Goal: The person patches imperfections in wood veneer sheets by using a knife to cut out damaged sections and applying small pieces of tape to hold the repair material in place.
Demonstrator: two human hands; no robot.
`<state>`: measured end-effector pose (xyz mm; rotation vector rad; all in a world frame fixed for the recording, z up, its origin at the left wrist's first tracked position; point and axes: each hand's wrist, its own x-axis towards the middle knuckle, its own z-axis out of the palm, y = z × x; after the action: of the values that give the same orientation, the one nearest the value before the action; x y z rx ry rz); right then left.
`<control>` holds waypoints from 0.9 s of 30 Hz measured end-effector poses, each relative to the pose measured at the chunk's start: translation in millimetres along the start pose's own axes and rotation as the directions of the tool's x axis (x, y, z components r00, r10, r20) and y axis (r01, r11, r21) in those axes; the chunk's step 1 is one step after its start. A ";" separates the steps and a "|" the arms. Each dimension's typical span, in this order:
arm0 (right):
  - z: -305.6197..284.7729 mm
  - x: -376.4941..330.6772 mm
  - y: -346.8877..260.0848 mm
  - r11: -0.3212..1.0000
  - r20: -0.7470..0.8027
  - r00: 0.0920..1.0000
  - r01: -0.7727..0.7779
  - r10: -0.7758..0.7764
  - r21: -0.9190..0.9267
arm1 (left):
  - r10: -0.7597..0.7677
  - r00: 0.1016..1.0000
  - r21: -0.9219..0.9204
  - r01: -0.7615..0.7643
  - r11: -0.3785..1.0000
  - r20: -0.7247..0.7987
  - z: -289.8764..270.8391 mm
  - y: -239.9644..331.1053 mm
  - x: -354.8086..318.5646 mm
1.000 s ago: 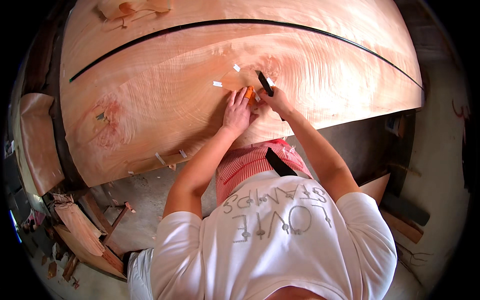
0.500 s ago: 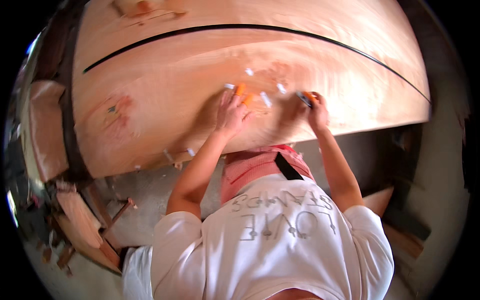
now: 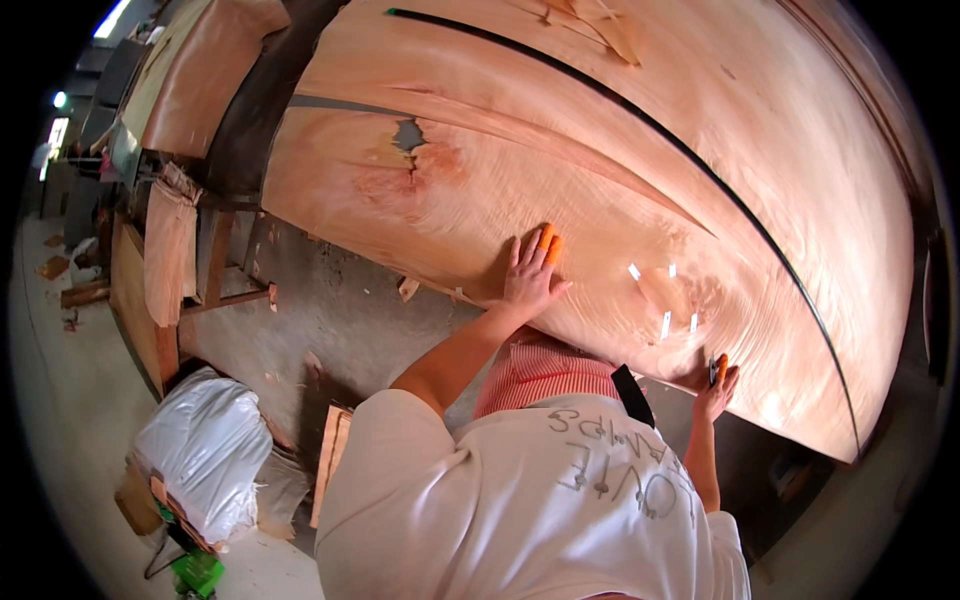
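My left hand (image 3: 535,278) lies flat with fingers stretched on a broad, pale wood veneer sheet (image 3: 480,190). Two of its fingers wear orange covers. Near the sheet's front edge, my right hand (image 3: 714,392) is closed around a small dark tool with a silvery part (image 3: 715,370); its kind is partly hidden by the fingers. Between the hands, several short white tape pieces (image 3: 665,325) surround a patch in the veneer. A ragged hole (image 3: 408,135) opens in reddish grain farther left. Beyond my hands, a raised fold (image 3: 560,145) runs along the sheet.
A long, thin black strip (image 3: 640,108) curves across the veneer. Loose veneer scraps (image 3: 615,35) lie at the far side. To the left stand another veneer stack (image 3: 205,75) and a wooden trestle (image 3: 218,255). A white plastic-wrapped bundle (image 3: 205,450) sits on the floor.
The view has swung left. My left hand has moved left from the taped patch and flattened out. My right hand is nearer the front edge, still holding the tool. The fold now shows.
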<state>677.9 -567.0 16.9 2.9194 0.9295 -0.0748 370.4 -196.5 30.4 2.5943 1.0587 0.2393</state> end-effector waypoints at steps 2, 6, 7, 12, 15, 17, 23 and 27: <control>-4.4 3.1 -6.7 0.991 -0.043 0.999 0.022 -0.017 0.130 | -0.019 0.996 -0.016 0.018 1.000 -0.083 -2.8 -13.5 -2.9; -12.8 14.7 -35.7 0.940 -0.100 0.995 0.014 0.022 0.341 | -0.152 0.963 0.065 0.170 0.983 -0.222 -29.6 -73.8 12.1; -12.1 16.6 -42.0 0.937 -0.124 0.992 0.075 -0.034 0.341 | -0.122 0.973 0.084 0.141 0.986 -0.193 -33.4 -89.7 7.7; -10.2 19.1 -74.4 0.945 -0.133 0.991 0.033 0.011 0.325 | -0.005 0.994 0.094 0.015 0.995 -0.108 -48.6 -120.8 -3.7; -11.1 18.4 -83.0 0.945 -0.115 0.991 -0.028 0.069 0.327 | 0.007 0.994 0.065 0.000 0.998 -0.110 -52.2 -122.4 -1.3; -3.2 18.7 -73.1 0.945 -0.145 0.986 -0.031 0.082 0.325 | 0.026 0.987 0.003 -0.026 1.000 -0.157 -50.0 -123.8 12.1; -11.7 26.7 -79.4 0.956 -0.135 0.989 -0.022 0.065 0.293 | -0.119 0.941 0.143 0.171 0.975 -0.318 -56.4 -155.6 83.7; -24.7 38.0 -77.4 0.955 -0.032 0.988 -0.136 0.149 0.263 | -0.237 0.900 0.119 0.297 0.947 -0.366 -57.7 -160.9 122.0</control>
<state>664.7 -480.0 34.3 3.2367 0.7641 -0.1224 336.9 10.8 29.9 2.5696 1.6119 0.5787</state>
